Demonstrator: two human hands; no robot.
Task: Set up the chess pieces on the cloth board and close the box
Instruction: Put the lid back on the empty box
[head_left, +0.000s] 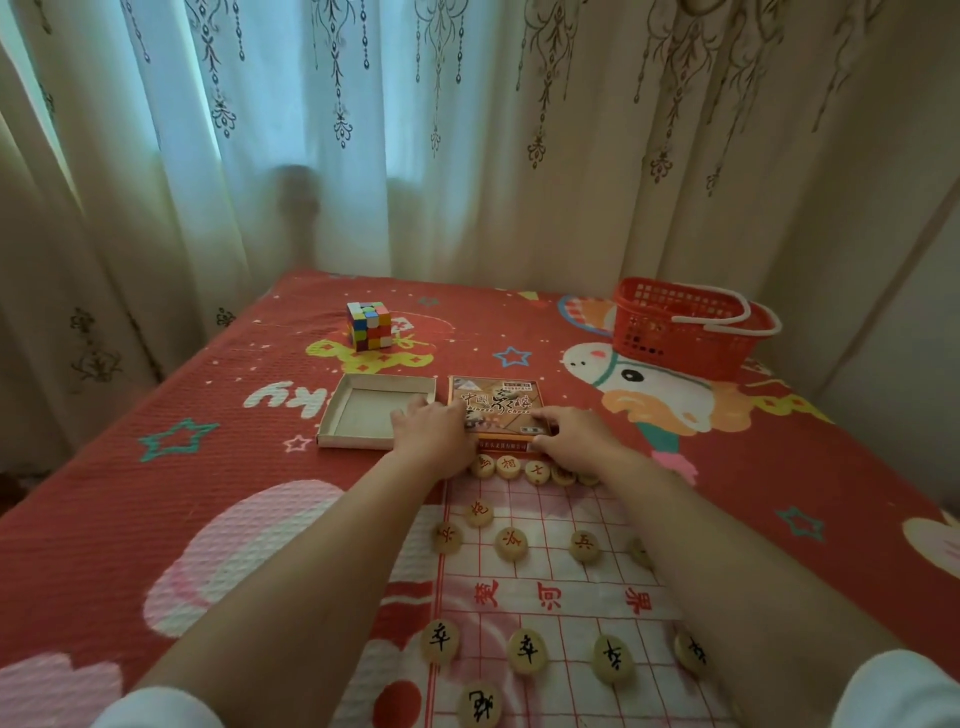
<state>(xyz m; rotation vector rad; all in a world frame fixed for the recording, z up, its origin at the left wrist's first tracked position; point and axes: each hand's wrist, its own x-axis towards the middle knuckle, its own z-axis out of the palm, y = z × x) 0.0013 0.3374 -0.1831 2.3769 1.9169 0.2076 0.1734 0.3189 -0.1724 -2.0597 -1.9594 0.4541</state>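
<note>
Beyond the cloth board (545, 512), left hand (428, 431) and right hand (569, 436) grip one orange lid (498, 402) beside one open tray (363, 415).

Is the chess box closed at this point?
Open: the empty tray lies uncovered beside the printed lid, which the left hand and right hand hold.

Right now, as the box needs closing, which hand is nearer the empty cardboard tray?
Left. The left hand sits by the right edge of the empty cardboard tray; the right hand is farther right, on the printed chess box.
</note>
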